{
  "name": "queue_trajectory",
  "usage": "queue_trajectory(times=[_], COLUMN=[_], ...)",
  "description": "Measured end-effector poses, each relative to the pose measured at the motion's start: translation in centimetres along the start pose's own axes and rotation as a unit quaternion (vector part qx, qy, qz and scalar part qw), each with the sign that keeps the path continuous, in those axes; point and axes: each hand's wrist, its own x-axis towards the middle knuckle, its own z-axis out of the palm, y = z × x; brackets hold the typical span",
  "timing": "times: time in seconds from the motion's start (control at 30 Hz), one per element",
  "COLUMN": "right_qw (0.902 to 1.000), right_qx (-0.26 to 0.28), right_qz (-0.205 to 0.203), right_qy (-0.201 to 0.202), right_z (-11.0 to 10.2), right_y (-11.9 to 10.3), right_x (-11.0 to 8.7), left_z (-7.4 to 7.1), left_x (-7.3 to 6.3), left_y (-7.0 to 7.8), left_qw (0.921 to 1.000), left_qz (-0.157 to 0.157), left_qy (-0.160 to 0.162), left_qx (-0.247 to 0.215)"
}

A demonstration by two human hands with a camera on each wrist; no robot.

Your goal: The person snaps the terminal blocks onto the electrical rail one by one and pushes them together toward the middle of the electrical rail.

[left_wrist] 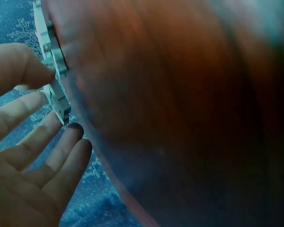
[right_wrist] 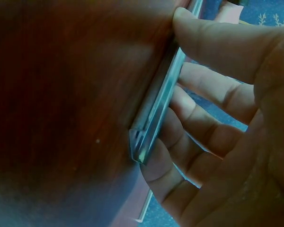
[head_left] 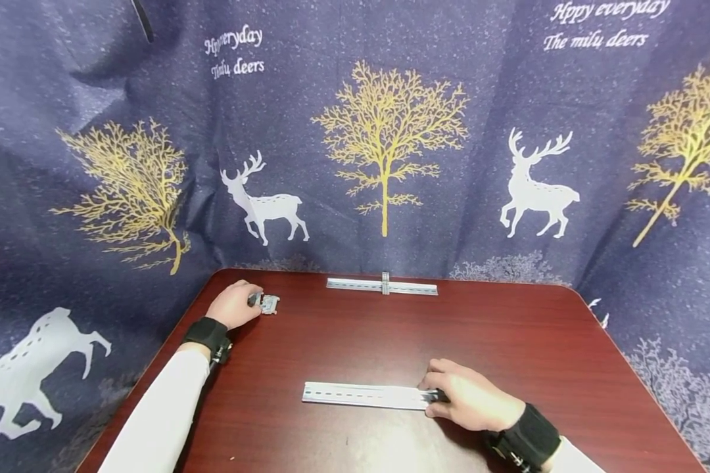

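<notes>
Slotted silver metal rail, long, narrow and straight, lies on the nearer part of the reddish-brown wood-look table, with its right end at the person's right hand. That hand grips the rail by this end: in the right wrist view the thumb lies along one side and the bent fingers meet the other, with little spare room between them. The left hand reaches to the table's far left corner, where thumb and index finger appear to pinch a small pale-grey, notched clip-like piece; its remaining fingers spread loosely. Just beside that piece sits a similar small pale-grey block. Whether the two touch cannot be told.

Near the back edge lies a second slotted silver rail, with an upright grey clip across its middle.

As a judgement, the likeliest trouble is on the left: with only two digits on so small a piece, it could slip, or knock its neighbour, and the nearby table edge could let either one drop. On the right, holding the rail by one end leaves its long free part likely to swing or scrape if the wrist turns.
</notes>
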Motion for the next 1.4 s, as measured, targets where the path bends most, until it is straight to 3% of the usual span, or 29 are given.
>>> queue_trajectory(times=[0.17,0.37,0.7,1.13,1.4], right_qw=[1.0000,0.9996,0.9992,0.9988,0.9980], right_qx=[0.008,0.015,0.017,0.013,0.020], right_qz=[0.004,0.017,0.025,0.037,0.046], right_qy=[-0.004,-0.017,-0.025,-0.030,-0.038], right_z=[-0.1,-0.3,-0.2,-0.3,-0.5], right_y=[-0.2,-0.4,-0.1,0.0,-0.1], right_x=[0.0,0.0,-0.3,-0.2,-0.1], left_z=[0.1,-0.3,0.1,0.1,0.5], left_x=[0.0,0.1,-0.1,-1.1,-2.0], left_y=[1.1,3.4,6.8,11.6,13.4], left_qw=[0.9995,0.9986,0.9947,0.9897,0.9856], left_qz=[0.028,0.049,0.093,0.138,0.163], left_qy=[0.013,0.012,0.039,0.035,0.026], left_qx=[-0.010,-0.016,-0.017,-0.017,-0.036])
